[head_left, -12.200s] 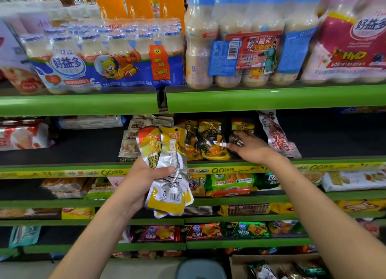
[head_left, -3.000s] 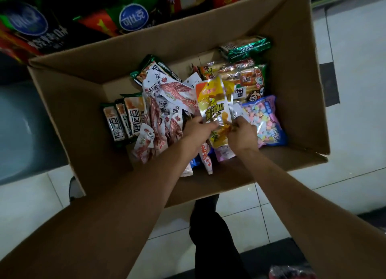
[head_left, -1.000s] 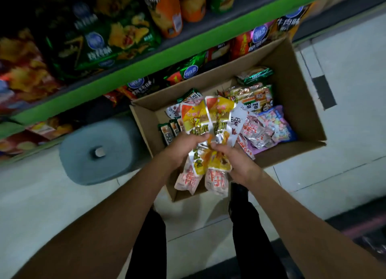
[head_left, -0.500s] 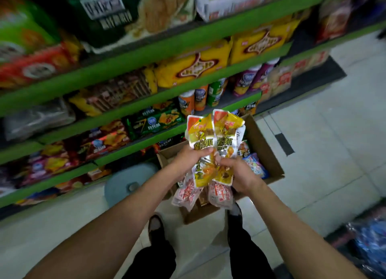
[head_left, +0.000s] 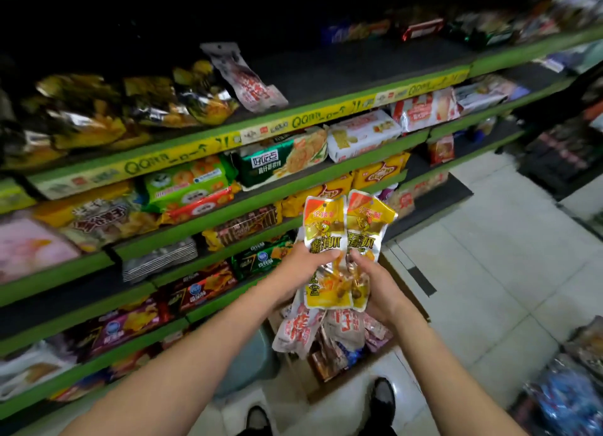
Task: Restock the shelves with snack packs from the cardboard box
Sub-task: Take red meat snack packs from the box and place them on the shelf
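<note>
Head view: two yellow snack packs (head_left: 339, 239) stand side by side at frame centre, with about three red-and-white packs (head_left: 303, 329) hanging below them. The left hand (head_left: 293, 272) and right hand (head_left: 375, 284) grip the bundle from either side, fingers curled round it. The cardboard box (head_left: 326, 370) sits lower centre, beneath the hands, largely hidden. Green shelves (head_left: 228, 207) fill the left.

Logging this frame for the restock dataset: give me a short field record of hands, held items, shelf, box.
left hand: left hand grips the yellow-orange foil snack packs
right hand: right hand grips the same bundle from the right
also held: red-and-white snack packs hanging below the yellow ones
target shelf: green-edged shelf with yellow price strip, similar yellow packs on its left part
box: brown cardboard box on the floor, mostly hidden behind the bundle
</note>
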### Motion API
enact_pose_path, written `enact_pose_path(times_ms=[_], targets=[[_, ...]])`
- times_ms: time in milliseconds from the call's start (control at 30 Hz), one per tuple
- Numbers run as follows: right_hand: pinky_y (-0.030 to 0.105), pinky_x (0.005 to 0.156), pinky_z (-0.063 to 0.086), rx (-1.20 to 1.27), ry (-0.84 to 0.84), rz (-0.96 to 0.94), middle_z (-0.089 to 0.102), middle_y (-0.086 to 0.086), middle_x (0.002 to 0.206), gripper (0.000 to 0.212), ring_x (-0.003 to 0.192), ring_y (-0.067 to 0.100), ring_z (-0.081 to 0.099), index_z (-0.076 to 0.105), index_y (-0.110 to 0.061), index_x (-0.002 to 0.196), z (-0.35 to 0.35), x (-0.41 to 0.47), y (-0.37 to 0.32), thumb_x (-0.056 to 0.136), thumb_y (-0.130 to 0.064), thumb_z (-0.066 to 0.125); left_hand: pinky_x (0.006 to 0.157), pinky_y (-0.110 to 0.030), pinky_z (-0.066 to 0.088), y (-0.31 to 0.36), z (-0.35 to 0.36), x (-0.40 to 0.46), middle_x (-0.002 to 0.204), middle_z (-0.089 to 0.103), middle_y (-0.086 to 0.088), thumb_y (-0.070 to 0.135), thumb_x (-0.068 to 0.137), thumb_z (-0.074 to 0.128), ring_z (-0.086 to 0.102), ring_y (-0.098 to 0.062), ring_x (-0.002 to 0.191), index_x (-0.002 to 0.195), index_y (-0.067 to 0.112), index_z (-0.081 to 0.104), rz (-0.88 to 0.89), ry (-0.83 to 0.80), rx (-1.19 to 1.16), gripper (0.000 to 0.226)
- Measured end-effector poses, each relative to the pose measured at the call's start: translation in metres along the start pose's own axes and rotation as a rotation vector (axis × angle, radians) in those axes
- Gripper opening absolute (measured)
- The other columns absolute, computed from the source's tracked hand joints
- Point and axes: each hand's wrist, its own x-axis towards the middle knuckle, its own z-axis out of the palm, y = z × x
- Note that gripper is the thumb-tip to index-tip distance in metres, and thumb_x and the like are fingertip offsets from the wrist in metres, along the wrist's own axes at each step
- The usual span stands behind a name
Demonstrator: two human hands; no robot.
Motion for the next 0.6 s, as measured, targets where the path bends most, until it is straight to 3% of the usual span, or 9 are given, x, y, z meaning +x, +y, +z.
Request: enact_pose_path(times_ms=[167, 367, 467, 533, 600], targets=[[0.062, 0.106, 0.044, -0.090, -0.014, -0.034, 0.062, 0.027, 0.132, 0.051, 0.122, 0.046, 0.059, 0.063, -0.007, 0.132, 0.032, -0.014, -0.022, 0.088, -0.034, 0.067, 0.108, -0.048, 0.047, 0.031, -0.022, -0.022, 0.116, 0.075, 0.002, 0.038, 0.083, 0.079, 0.069, -0.019, 0.111, 0.121, 0.022, 0.069, 0.030, -0.062, -0.073, 0.043], [0.047, 0.084, 0.059, -0.230, -0.209, -0.061, 0.069, 0.024, 0.121, 0.063, 0.107, 0.038, 0.070, 0.074, -0.011, 0.115, 0.053, -0.029, -0.053, 0.059, -0.029, 0.096, 0.114, -0.041, 0.037, 0.070, -0.043, -0.044, 0.125, 0.072, 0.006, 0.034, 0.086, 0.078, 0.060, -0.013, 0.124, 0.125, 0.020, 0.069, 0.053, -0.121, -0.094, 0.043], [0.046, 0.089, 0.057, -0.285, -0.314, -0.092, 0.070, 0.019, 0.122, 0.070, 0.109, 0.035, 0.069, 0.075, -0.015, 0.116, 0.057, -0.031, -0.072, 0.053, -0.036, 0.099, 0.118, -0.052, 0.033, 0.089, -0.046, -0.056, 0.143, 0.059, -0.009, 0.036, 0.084, 0.079, 0.049, -0.028, 0.137, 0.132, 0.013, 0.064, 0.001, -0.058, -0.148, 0.055], [0.050, 0.100, 0.052, -0.366, -0.390, -0.104, 0.068, 0.018, 0.128, 0.077, 0.117, 0.036, 0.064, 0.071, -0.015, 0.123, 0.059, -0.032, -0.086, 0.056, -0.042, 0.097, 0.112, -0.051, 0.042, 0.098, -0.050, -0.064, 0.135, 0.065, -0.014, 0.029, 0.089, 0.075, 0.058, -0.029, 0.128, 0.128, 0.007, 0.066, -0.032, -0.028, -0.204, 0.046], [0.051, 0.106, 0.047, -0.441, -0.481, -0.104, 0.063, 0.019, 0.135, 0.091, 0.125, 0.037, 0.059, 0.060, -0.011, 0.135, 0.061, -0.032, -0.098, 0.058, -0.043, 0.095, 0.095, -0.045, 0.057, 0.106, -0.056, -0.073, 0.119, 0.072, -0.015, 0.022, 0.093, 0.070, 0.071, -0.027, 0.107, 0.120, 0.006, 0.070, -0.072, -0.020, -0.292, 0.031]])
